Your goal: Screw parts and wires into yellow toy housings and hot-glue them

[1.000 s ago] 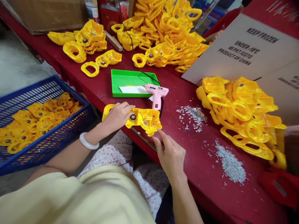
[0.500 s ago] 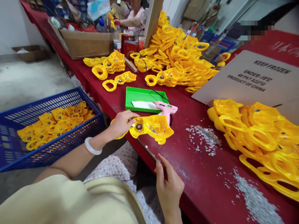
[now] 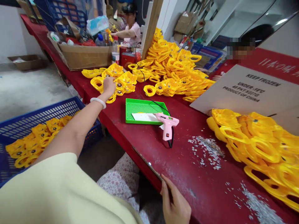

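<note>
My left hand (image 3: 109, 86) is stretched out to the far left of the table, its fingers closed around one end of a yellow plastic shell (image 3: 128, 77). That shell rests on or just above another yellow shell with a ring-shaped handle (image 3: 111, 99). Black round parts show inside the shells. Close to me at the table edge, my right hand (image 3: 176, 203) has thumb and index finger pinched together. A thin dark strip (image 3: 142, 157) runs along the edge to those fingertips; whether they hold it is unclear. A pink glue gun (image 3: 167, 124) leans at the green tray (image 3: 130, 121).
Yellow shells are heaped at the back (image 3: 173, 59) and on the right (image 3: 259, 133). Small shiny pieces (image 3: 207, 151) lie scattered nearby. A blue basket (image 3: 70, 104) with shells stands at left. A cardboard box (image 3: 86, 56) and printed carton (image 3: 240, 90) flank the table; two people sit beyond.
My left hand has carried the yellow shell from in front of me to the shells at far left. My right hand stays by the table edge. The view has shifted slightly.
</note>
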Available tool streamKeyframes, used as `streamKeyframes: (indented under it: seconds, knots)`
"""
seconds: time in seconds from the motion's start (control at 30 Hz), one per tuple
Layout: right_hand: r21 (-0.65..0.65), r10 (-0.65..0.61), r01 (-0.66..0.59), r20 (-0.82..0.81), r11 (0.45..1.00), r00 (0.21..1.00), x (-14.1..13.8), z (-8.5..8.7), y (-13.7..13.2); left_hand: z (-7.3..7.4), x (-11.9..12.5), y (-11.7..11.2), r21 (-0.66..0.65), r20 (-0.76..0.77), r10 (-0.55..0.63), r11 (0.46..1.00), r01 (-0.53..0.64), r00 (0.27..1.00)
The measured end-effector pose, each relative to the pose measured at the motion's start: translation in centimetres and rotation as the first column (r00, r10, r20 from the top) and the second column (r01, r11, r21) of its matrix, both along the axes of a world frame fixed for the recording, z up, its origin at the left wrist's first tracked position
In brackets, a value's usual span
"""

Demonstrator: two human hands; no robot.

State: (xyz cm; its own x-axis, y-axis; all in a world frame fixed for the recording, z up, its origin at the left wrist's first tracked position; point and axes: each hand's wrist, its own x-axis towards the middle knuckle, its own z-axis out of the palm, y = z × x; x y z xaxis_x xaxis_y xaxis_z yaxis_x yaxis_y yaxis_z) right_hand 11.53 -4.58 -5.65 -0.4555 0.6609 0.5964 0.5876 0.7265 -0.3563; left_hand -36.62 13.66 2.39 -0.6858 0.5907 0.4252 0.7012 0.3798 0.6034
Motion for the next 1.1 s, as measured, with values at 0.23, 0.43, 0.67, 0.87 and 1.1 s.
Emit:
streamKeyframes:
  seconds: [0.23, 0.43, 0.67, 0.87, 1.1]
  knots:
    - [0.086, 0.033, -0.032, -0.016, 0.996, 0.999, -0.9, 0.5, 0.6, -1.6, -0.1, 1.0, -0.093, -0.049, -0.064, 0.994, 0.060, 0.997]
    - [-0.066, 0.032, -0.039, -0.107, 0.997, 0.994, -1.5, 1.6, 0.1, 0.5, 0.5, -0.7, -0.047, -0.129, -0.141, 0.990, 0.136, 0.982]
    - [-0.138, -0.060, 0.035, -0.180, 0.990, 0.982, 0.1, 4.8, 2.8, -1.8, 13.5, -5.8, 0.276, -0.424, -0.345, 0.832, 0.482, 0.837]
    - [-0.712, -0.682, 0.251, -0.417, 0.656, 0.601, 5.3, 10.6, 15.1, -5.7, 29.5, -13.5, 0.273, 0.069, -0.872, 0.484, 0.831, 0.485]
    - [-0.918, -0.873, 0.194, -0.238, 0.345, 0.427, 12.6, 12.9, 24.5, -7.0, 30.3, -12.8, 0.221, -0.040, -0.898, 0.420, 0.880, 0.439]
